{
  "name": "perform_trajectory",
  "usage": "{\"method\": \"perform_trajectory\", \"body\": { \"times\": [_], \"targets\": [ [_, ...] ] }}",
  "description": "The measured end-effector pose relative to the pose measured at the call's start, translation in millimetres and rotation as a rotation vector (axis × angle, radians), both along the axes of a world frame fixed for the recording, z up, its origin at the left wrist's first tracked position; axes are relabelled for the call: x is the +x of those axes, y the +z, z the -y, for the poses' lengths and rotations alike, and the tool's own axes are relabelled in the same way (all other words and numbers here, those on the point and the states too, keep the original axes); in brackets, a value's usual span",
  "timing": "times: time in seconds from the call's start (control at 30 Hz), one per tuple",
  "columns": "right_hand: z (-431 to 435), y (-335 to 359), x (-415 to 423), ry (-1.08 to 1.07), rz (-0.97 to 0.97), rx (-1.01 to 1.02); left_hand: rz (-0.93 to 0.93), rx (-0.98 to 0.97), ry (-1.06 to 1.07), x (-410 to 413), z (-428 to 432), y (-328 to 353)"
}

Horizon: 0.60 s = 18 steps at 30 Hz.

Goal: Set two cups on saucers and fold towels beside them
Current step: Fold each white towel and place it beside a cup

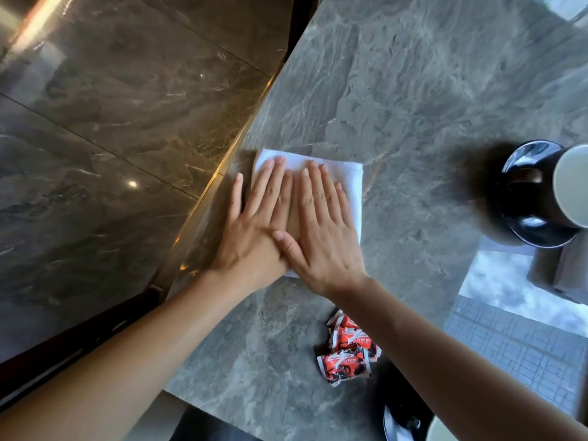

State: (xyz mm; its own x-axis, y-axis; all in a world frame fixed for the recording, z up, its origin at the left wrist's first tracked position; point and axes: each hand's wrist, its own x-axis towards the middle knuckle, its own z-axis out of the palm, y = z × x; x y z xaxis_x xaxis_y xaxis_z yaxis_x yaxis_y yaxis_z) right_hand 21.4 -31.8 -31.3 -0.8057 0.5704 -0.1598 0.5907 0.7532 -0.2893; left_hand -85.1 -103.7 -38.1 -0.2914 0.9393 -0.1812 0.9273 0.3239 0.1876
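A folded white towel (348, 183) lies flat on the grey marble table (397, 100), close to its left edge. My left hand (254, 218) and my right hand (321, 227) both press down on it with flat, spread fingers, the right thumb overlapping the left hand. A black cup with a pale inside (569, 186) stands on a black saucer (521, 227) at the right edge. Another black saucer (404, 418) and a pale cup rim (445, 431) show at the bottom edge, partly hidden by my right forearm.
Several red and white sachets (348, 351) lie on the table near my right forearm. The table's left edge (222, 173) has a gold trim, with a polished dark marble floor (111, 122) beyond it. Bare tabletop stretches behind the towel.
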Motion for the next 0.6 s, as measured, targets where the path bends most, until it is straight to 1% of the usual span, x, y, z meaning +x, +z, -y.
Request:
{"method": "perform_trajectory", "body": {
  "times": [0.13,0.4,0.47,0.53,0.6],
  "targets": [
    [-16,-4,19,-0.068,0.063,0.047,-0.003,0.021,-0.032,-3,0,-2],
    [-24,-7,24,-0.086,0.027,0.011,-0.014,0.025,-0.071,-5,0,-6],
    [-28,-5,28,-0.072,-0.022,-0.034,-0.007,0.015,-0.099,-7,1,-4],
    [-37,-2,38,-0.052,-0.119,-0.119,0.023,0.024,-0.106,-11,2,1],
    [-48,0,51,-0.006,-0.221,-0.129,0.116,0.107,-0.080,-10,4,12]
  ]
}}
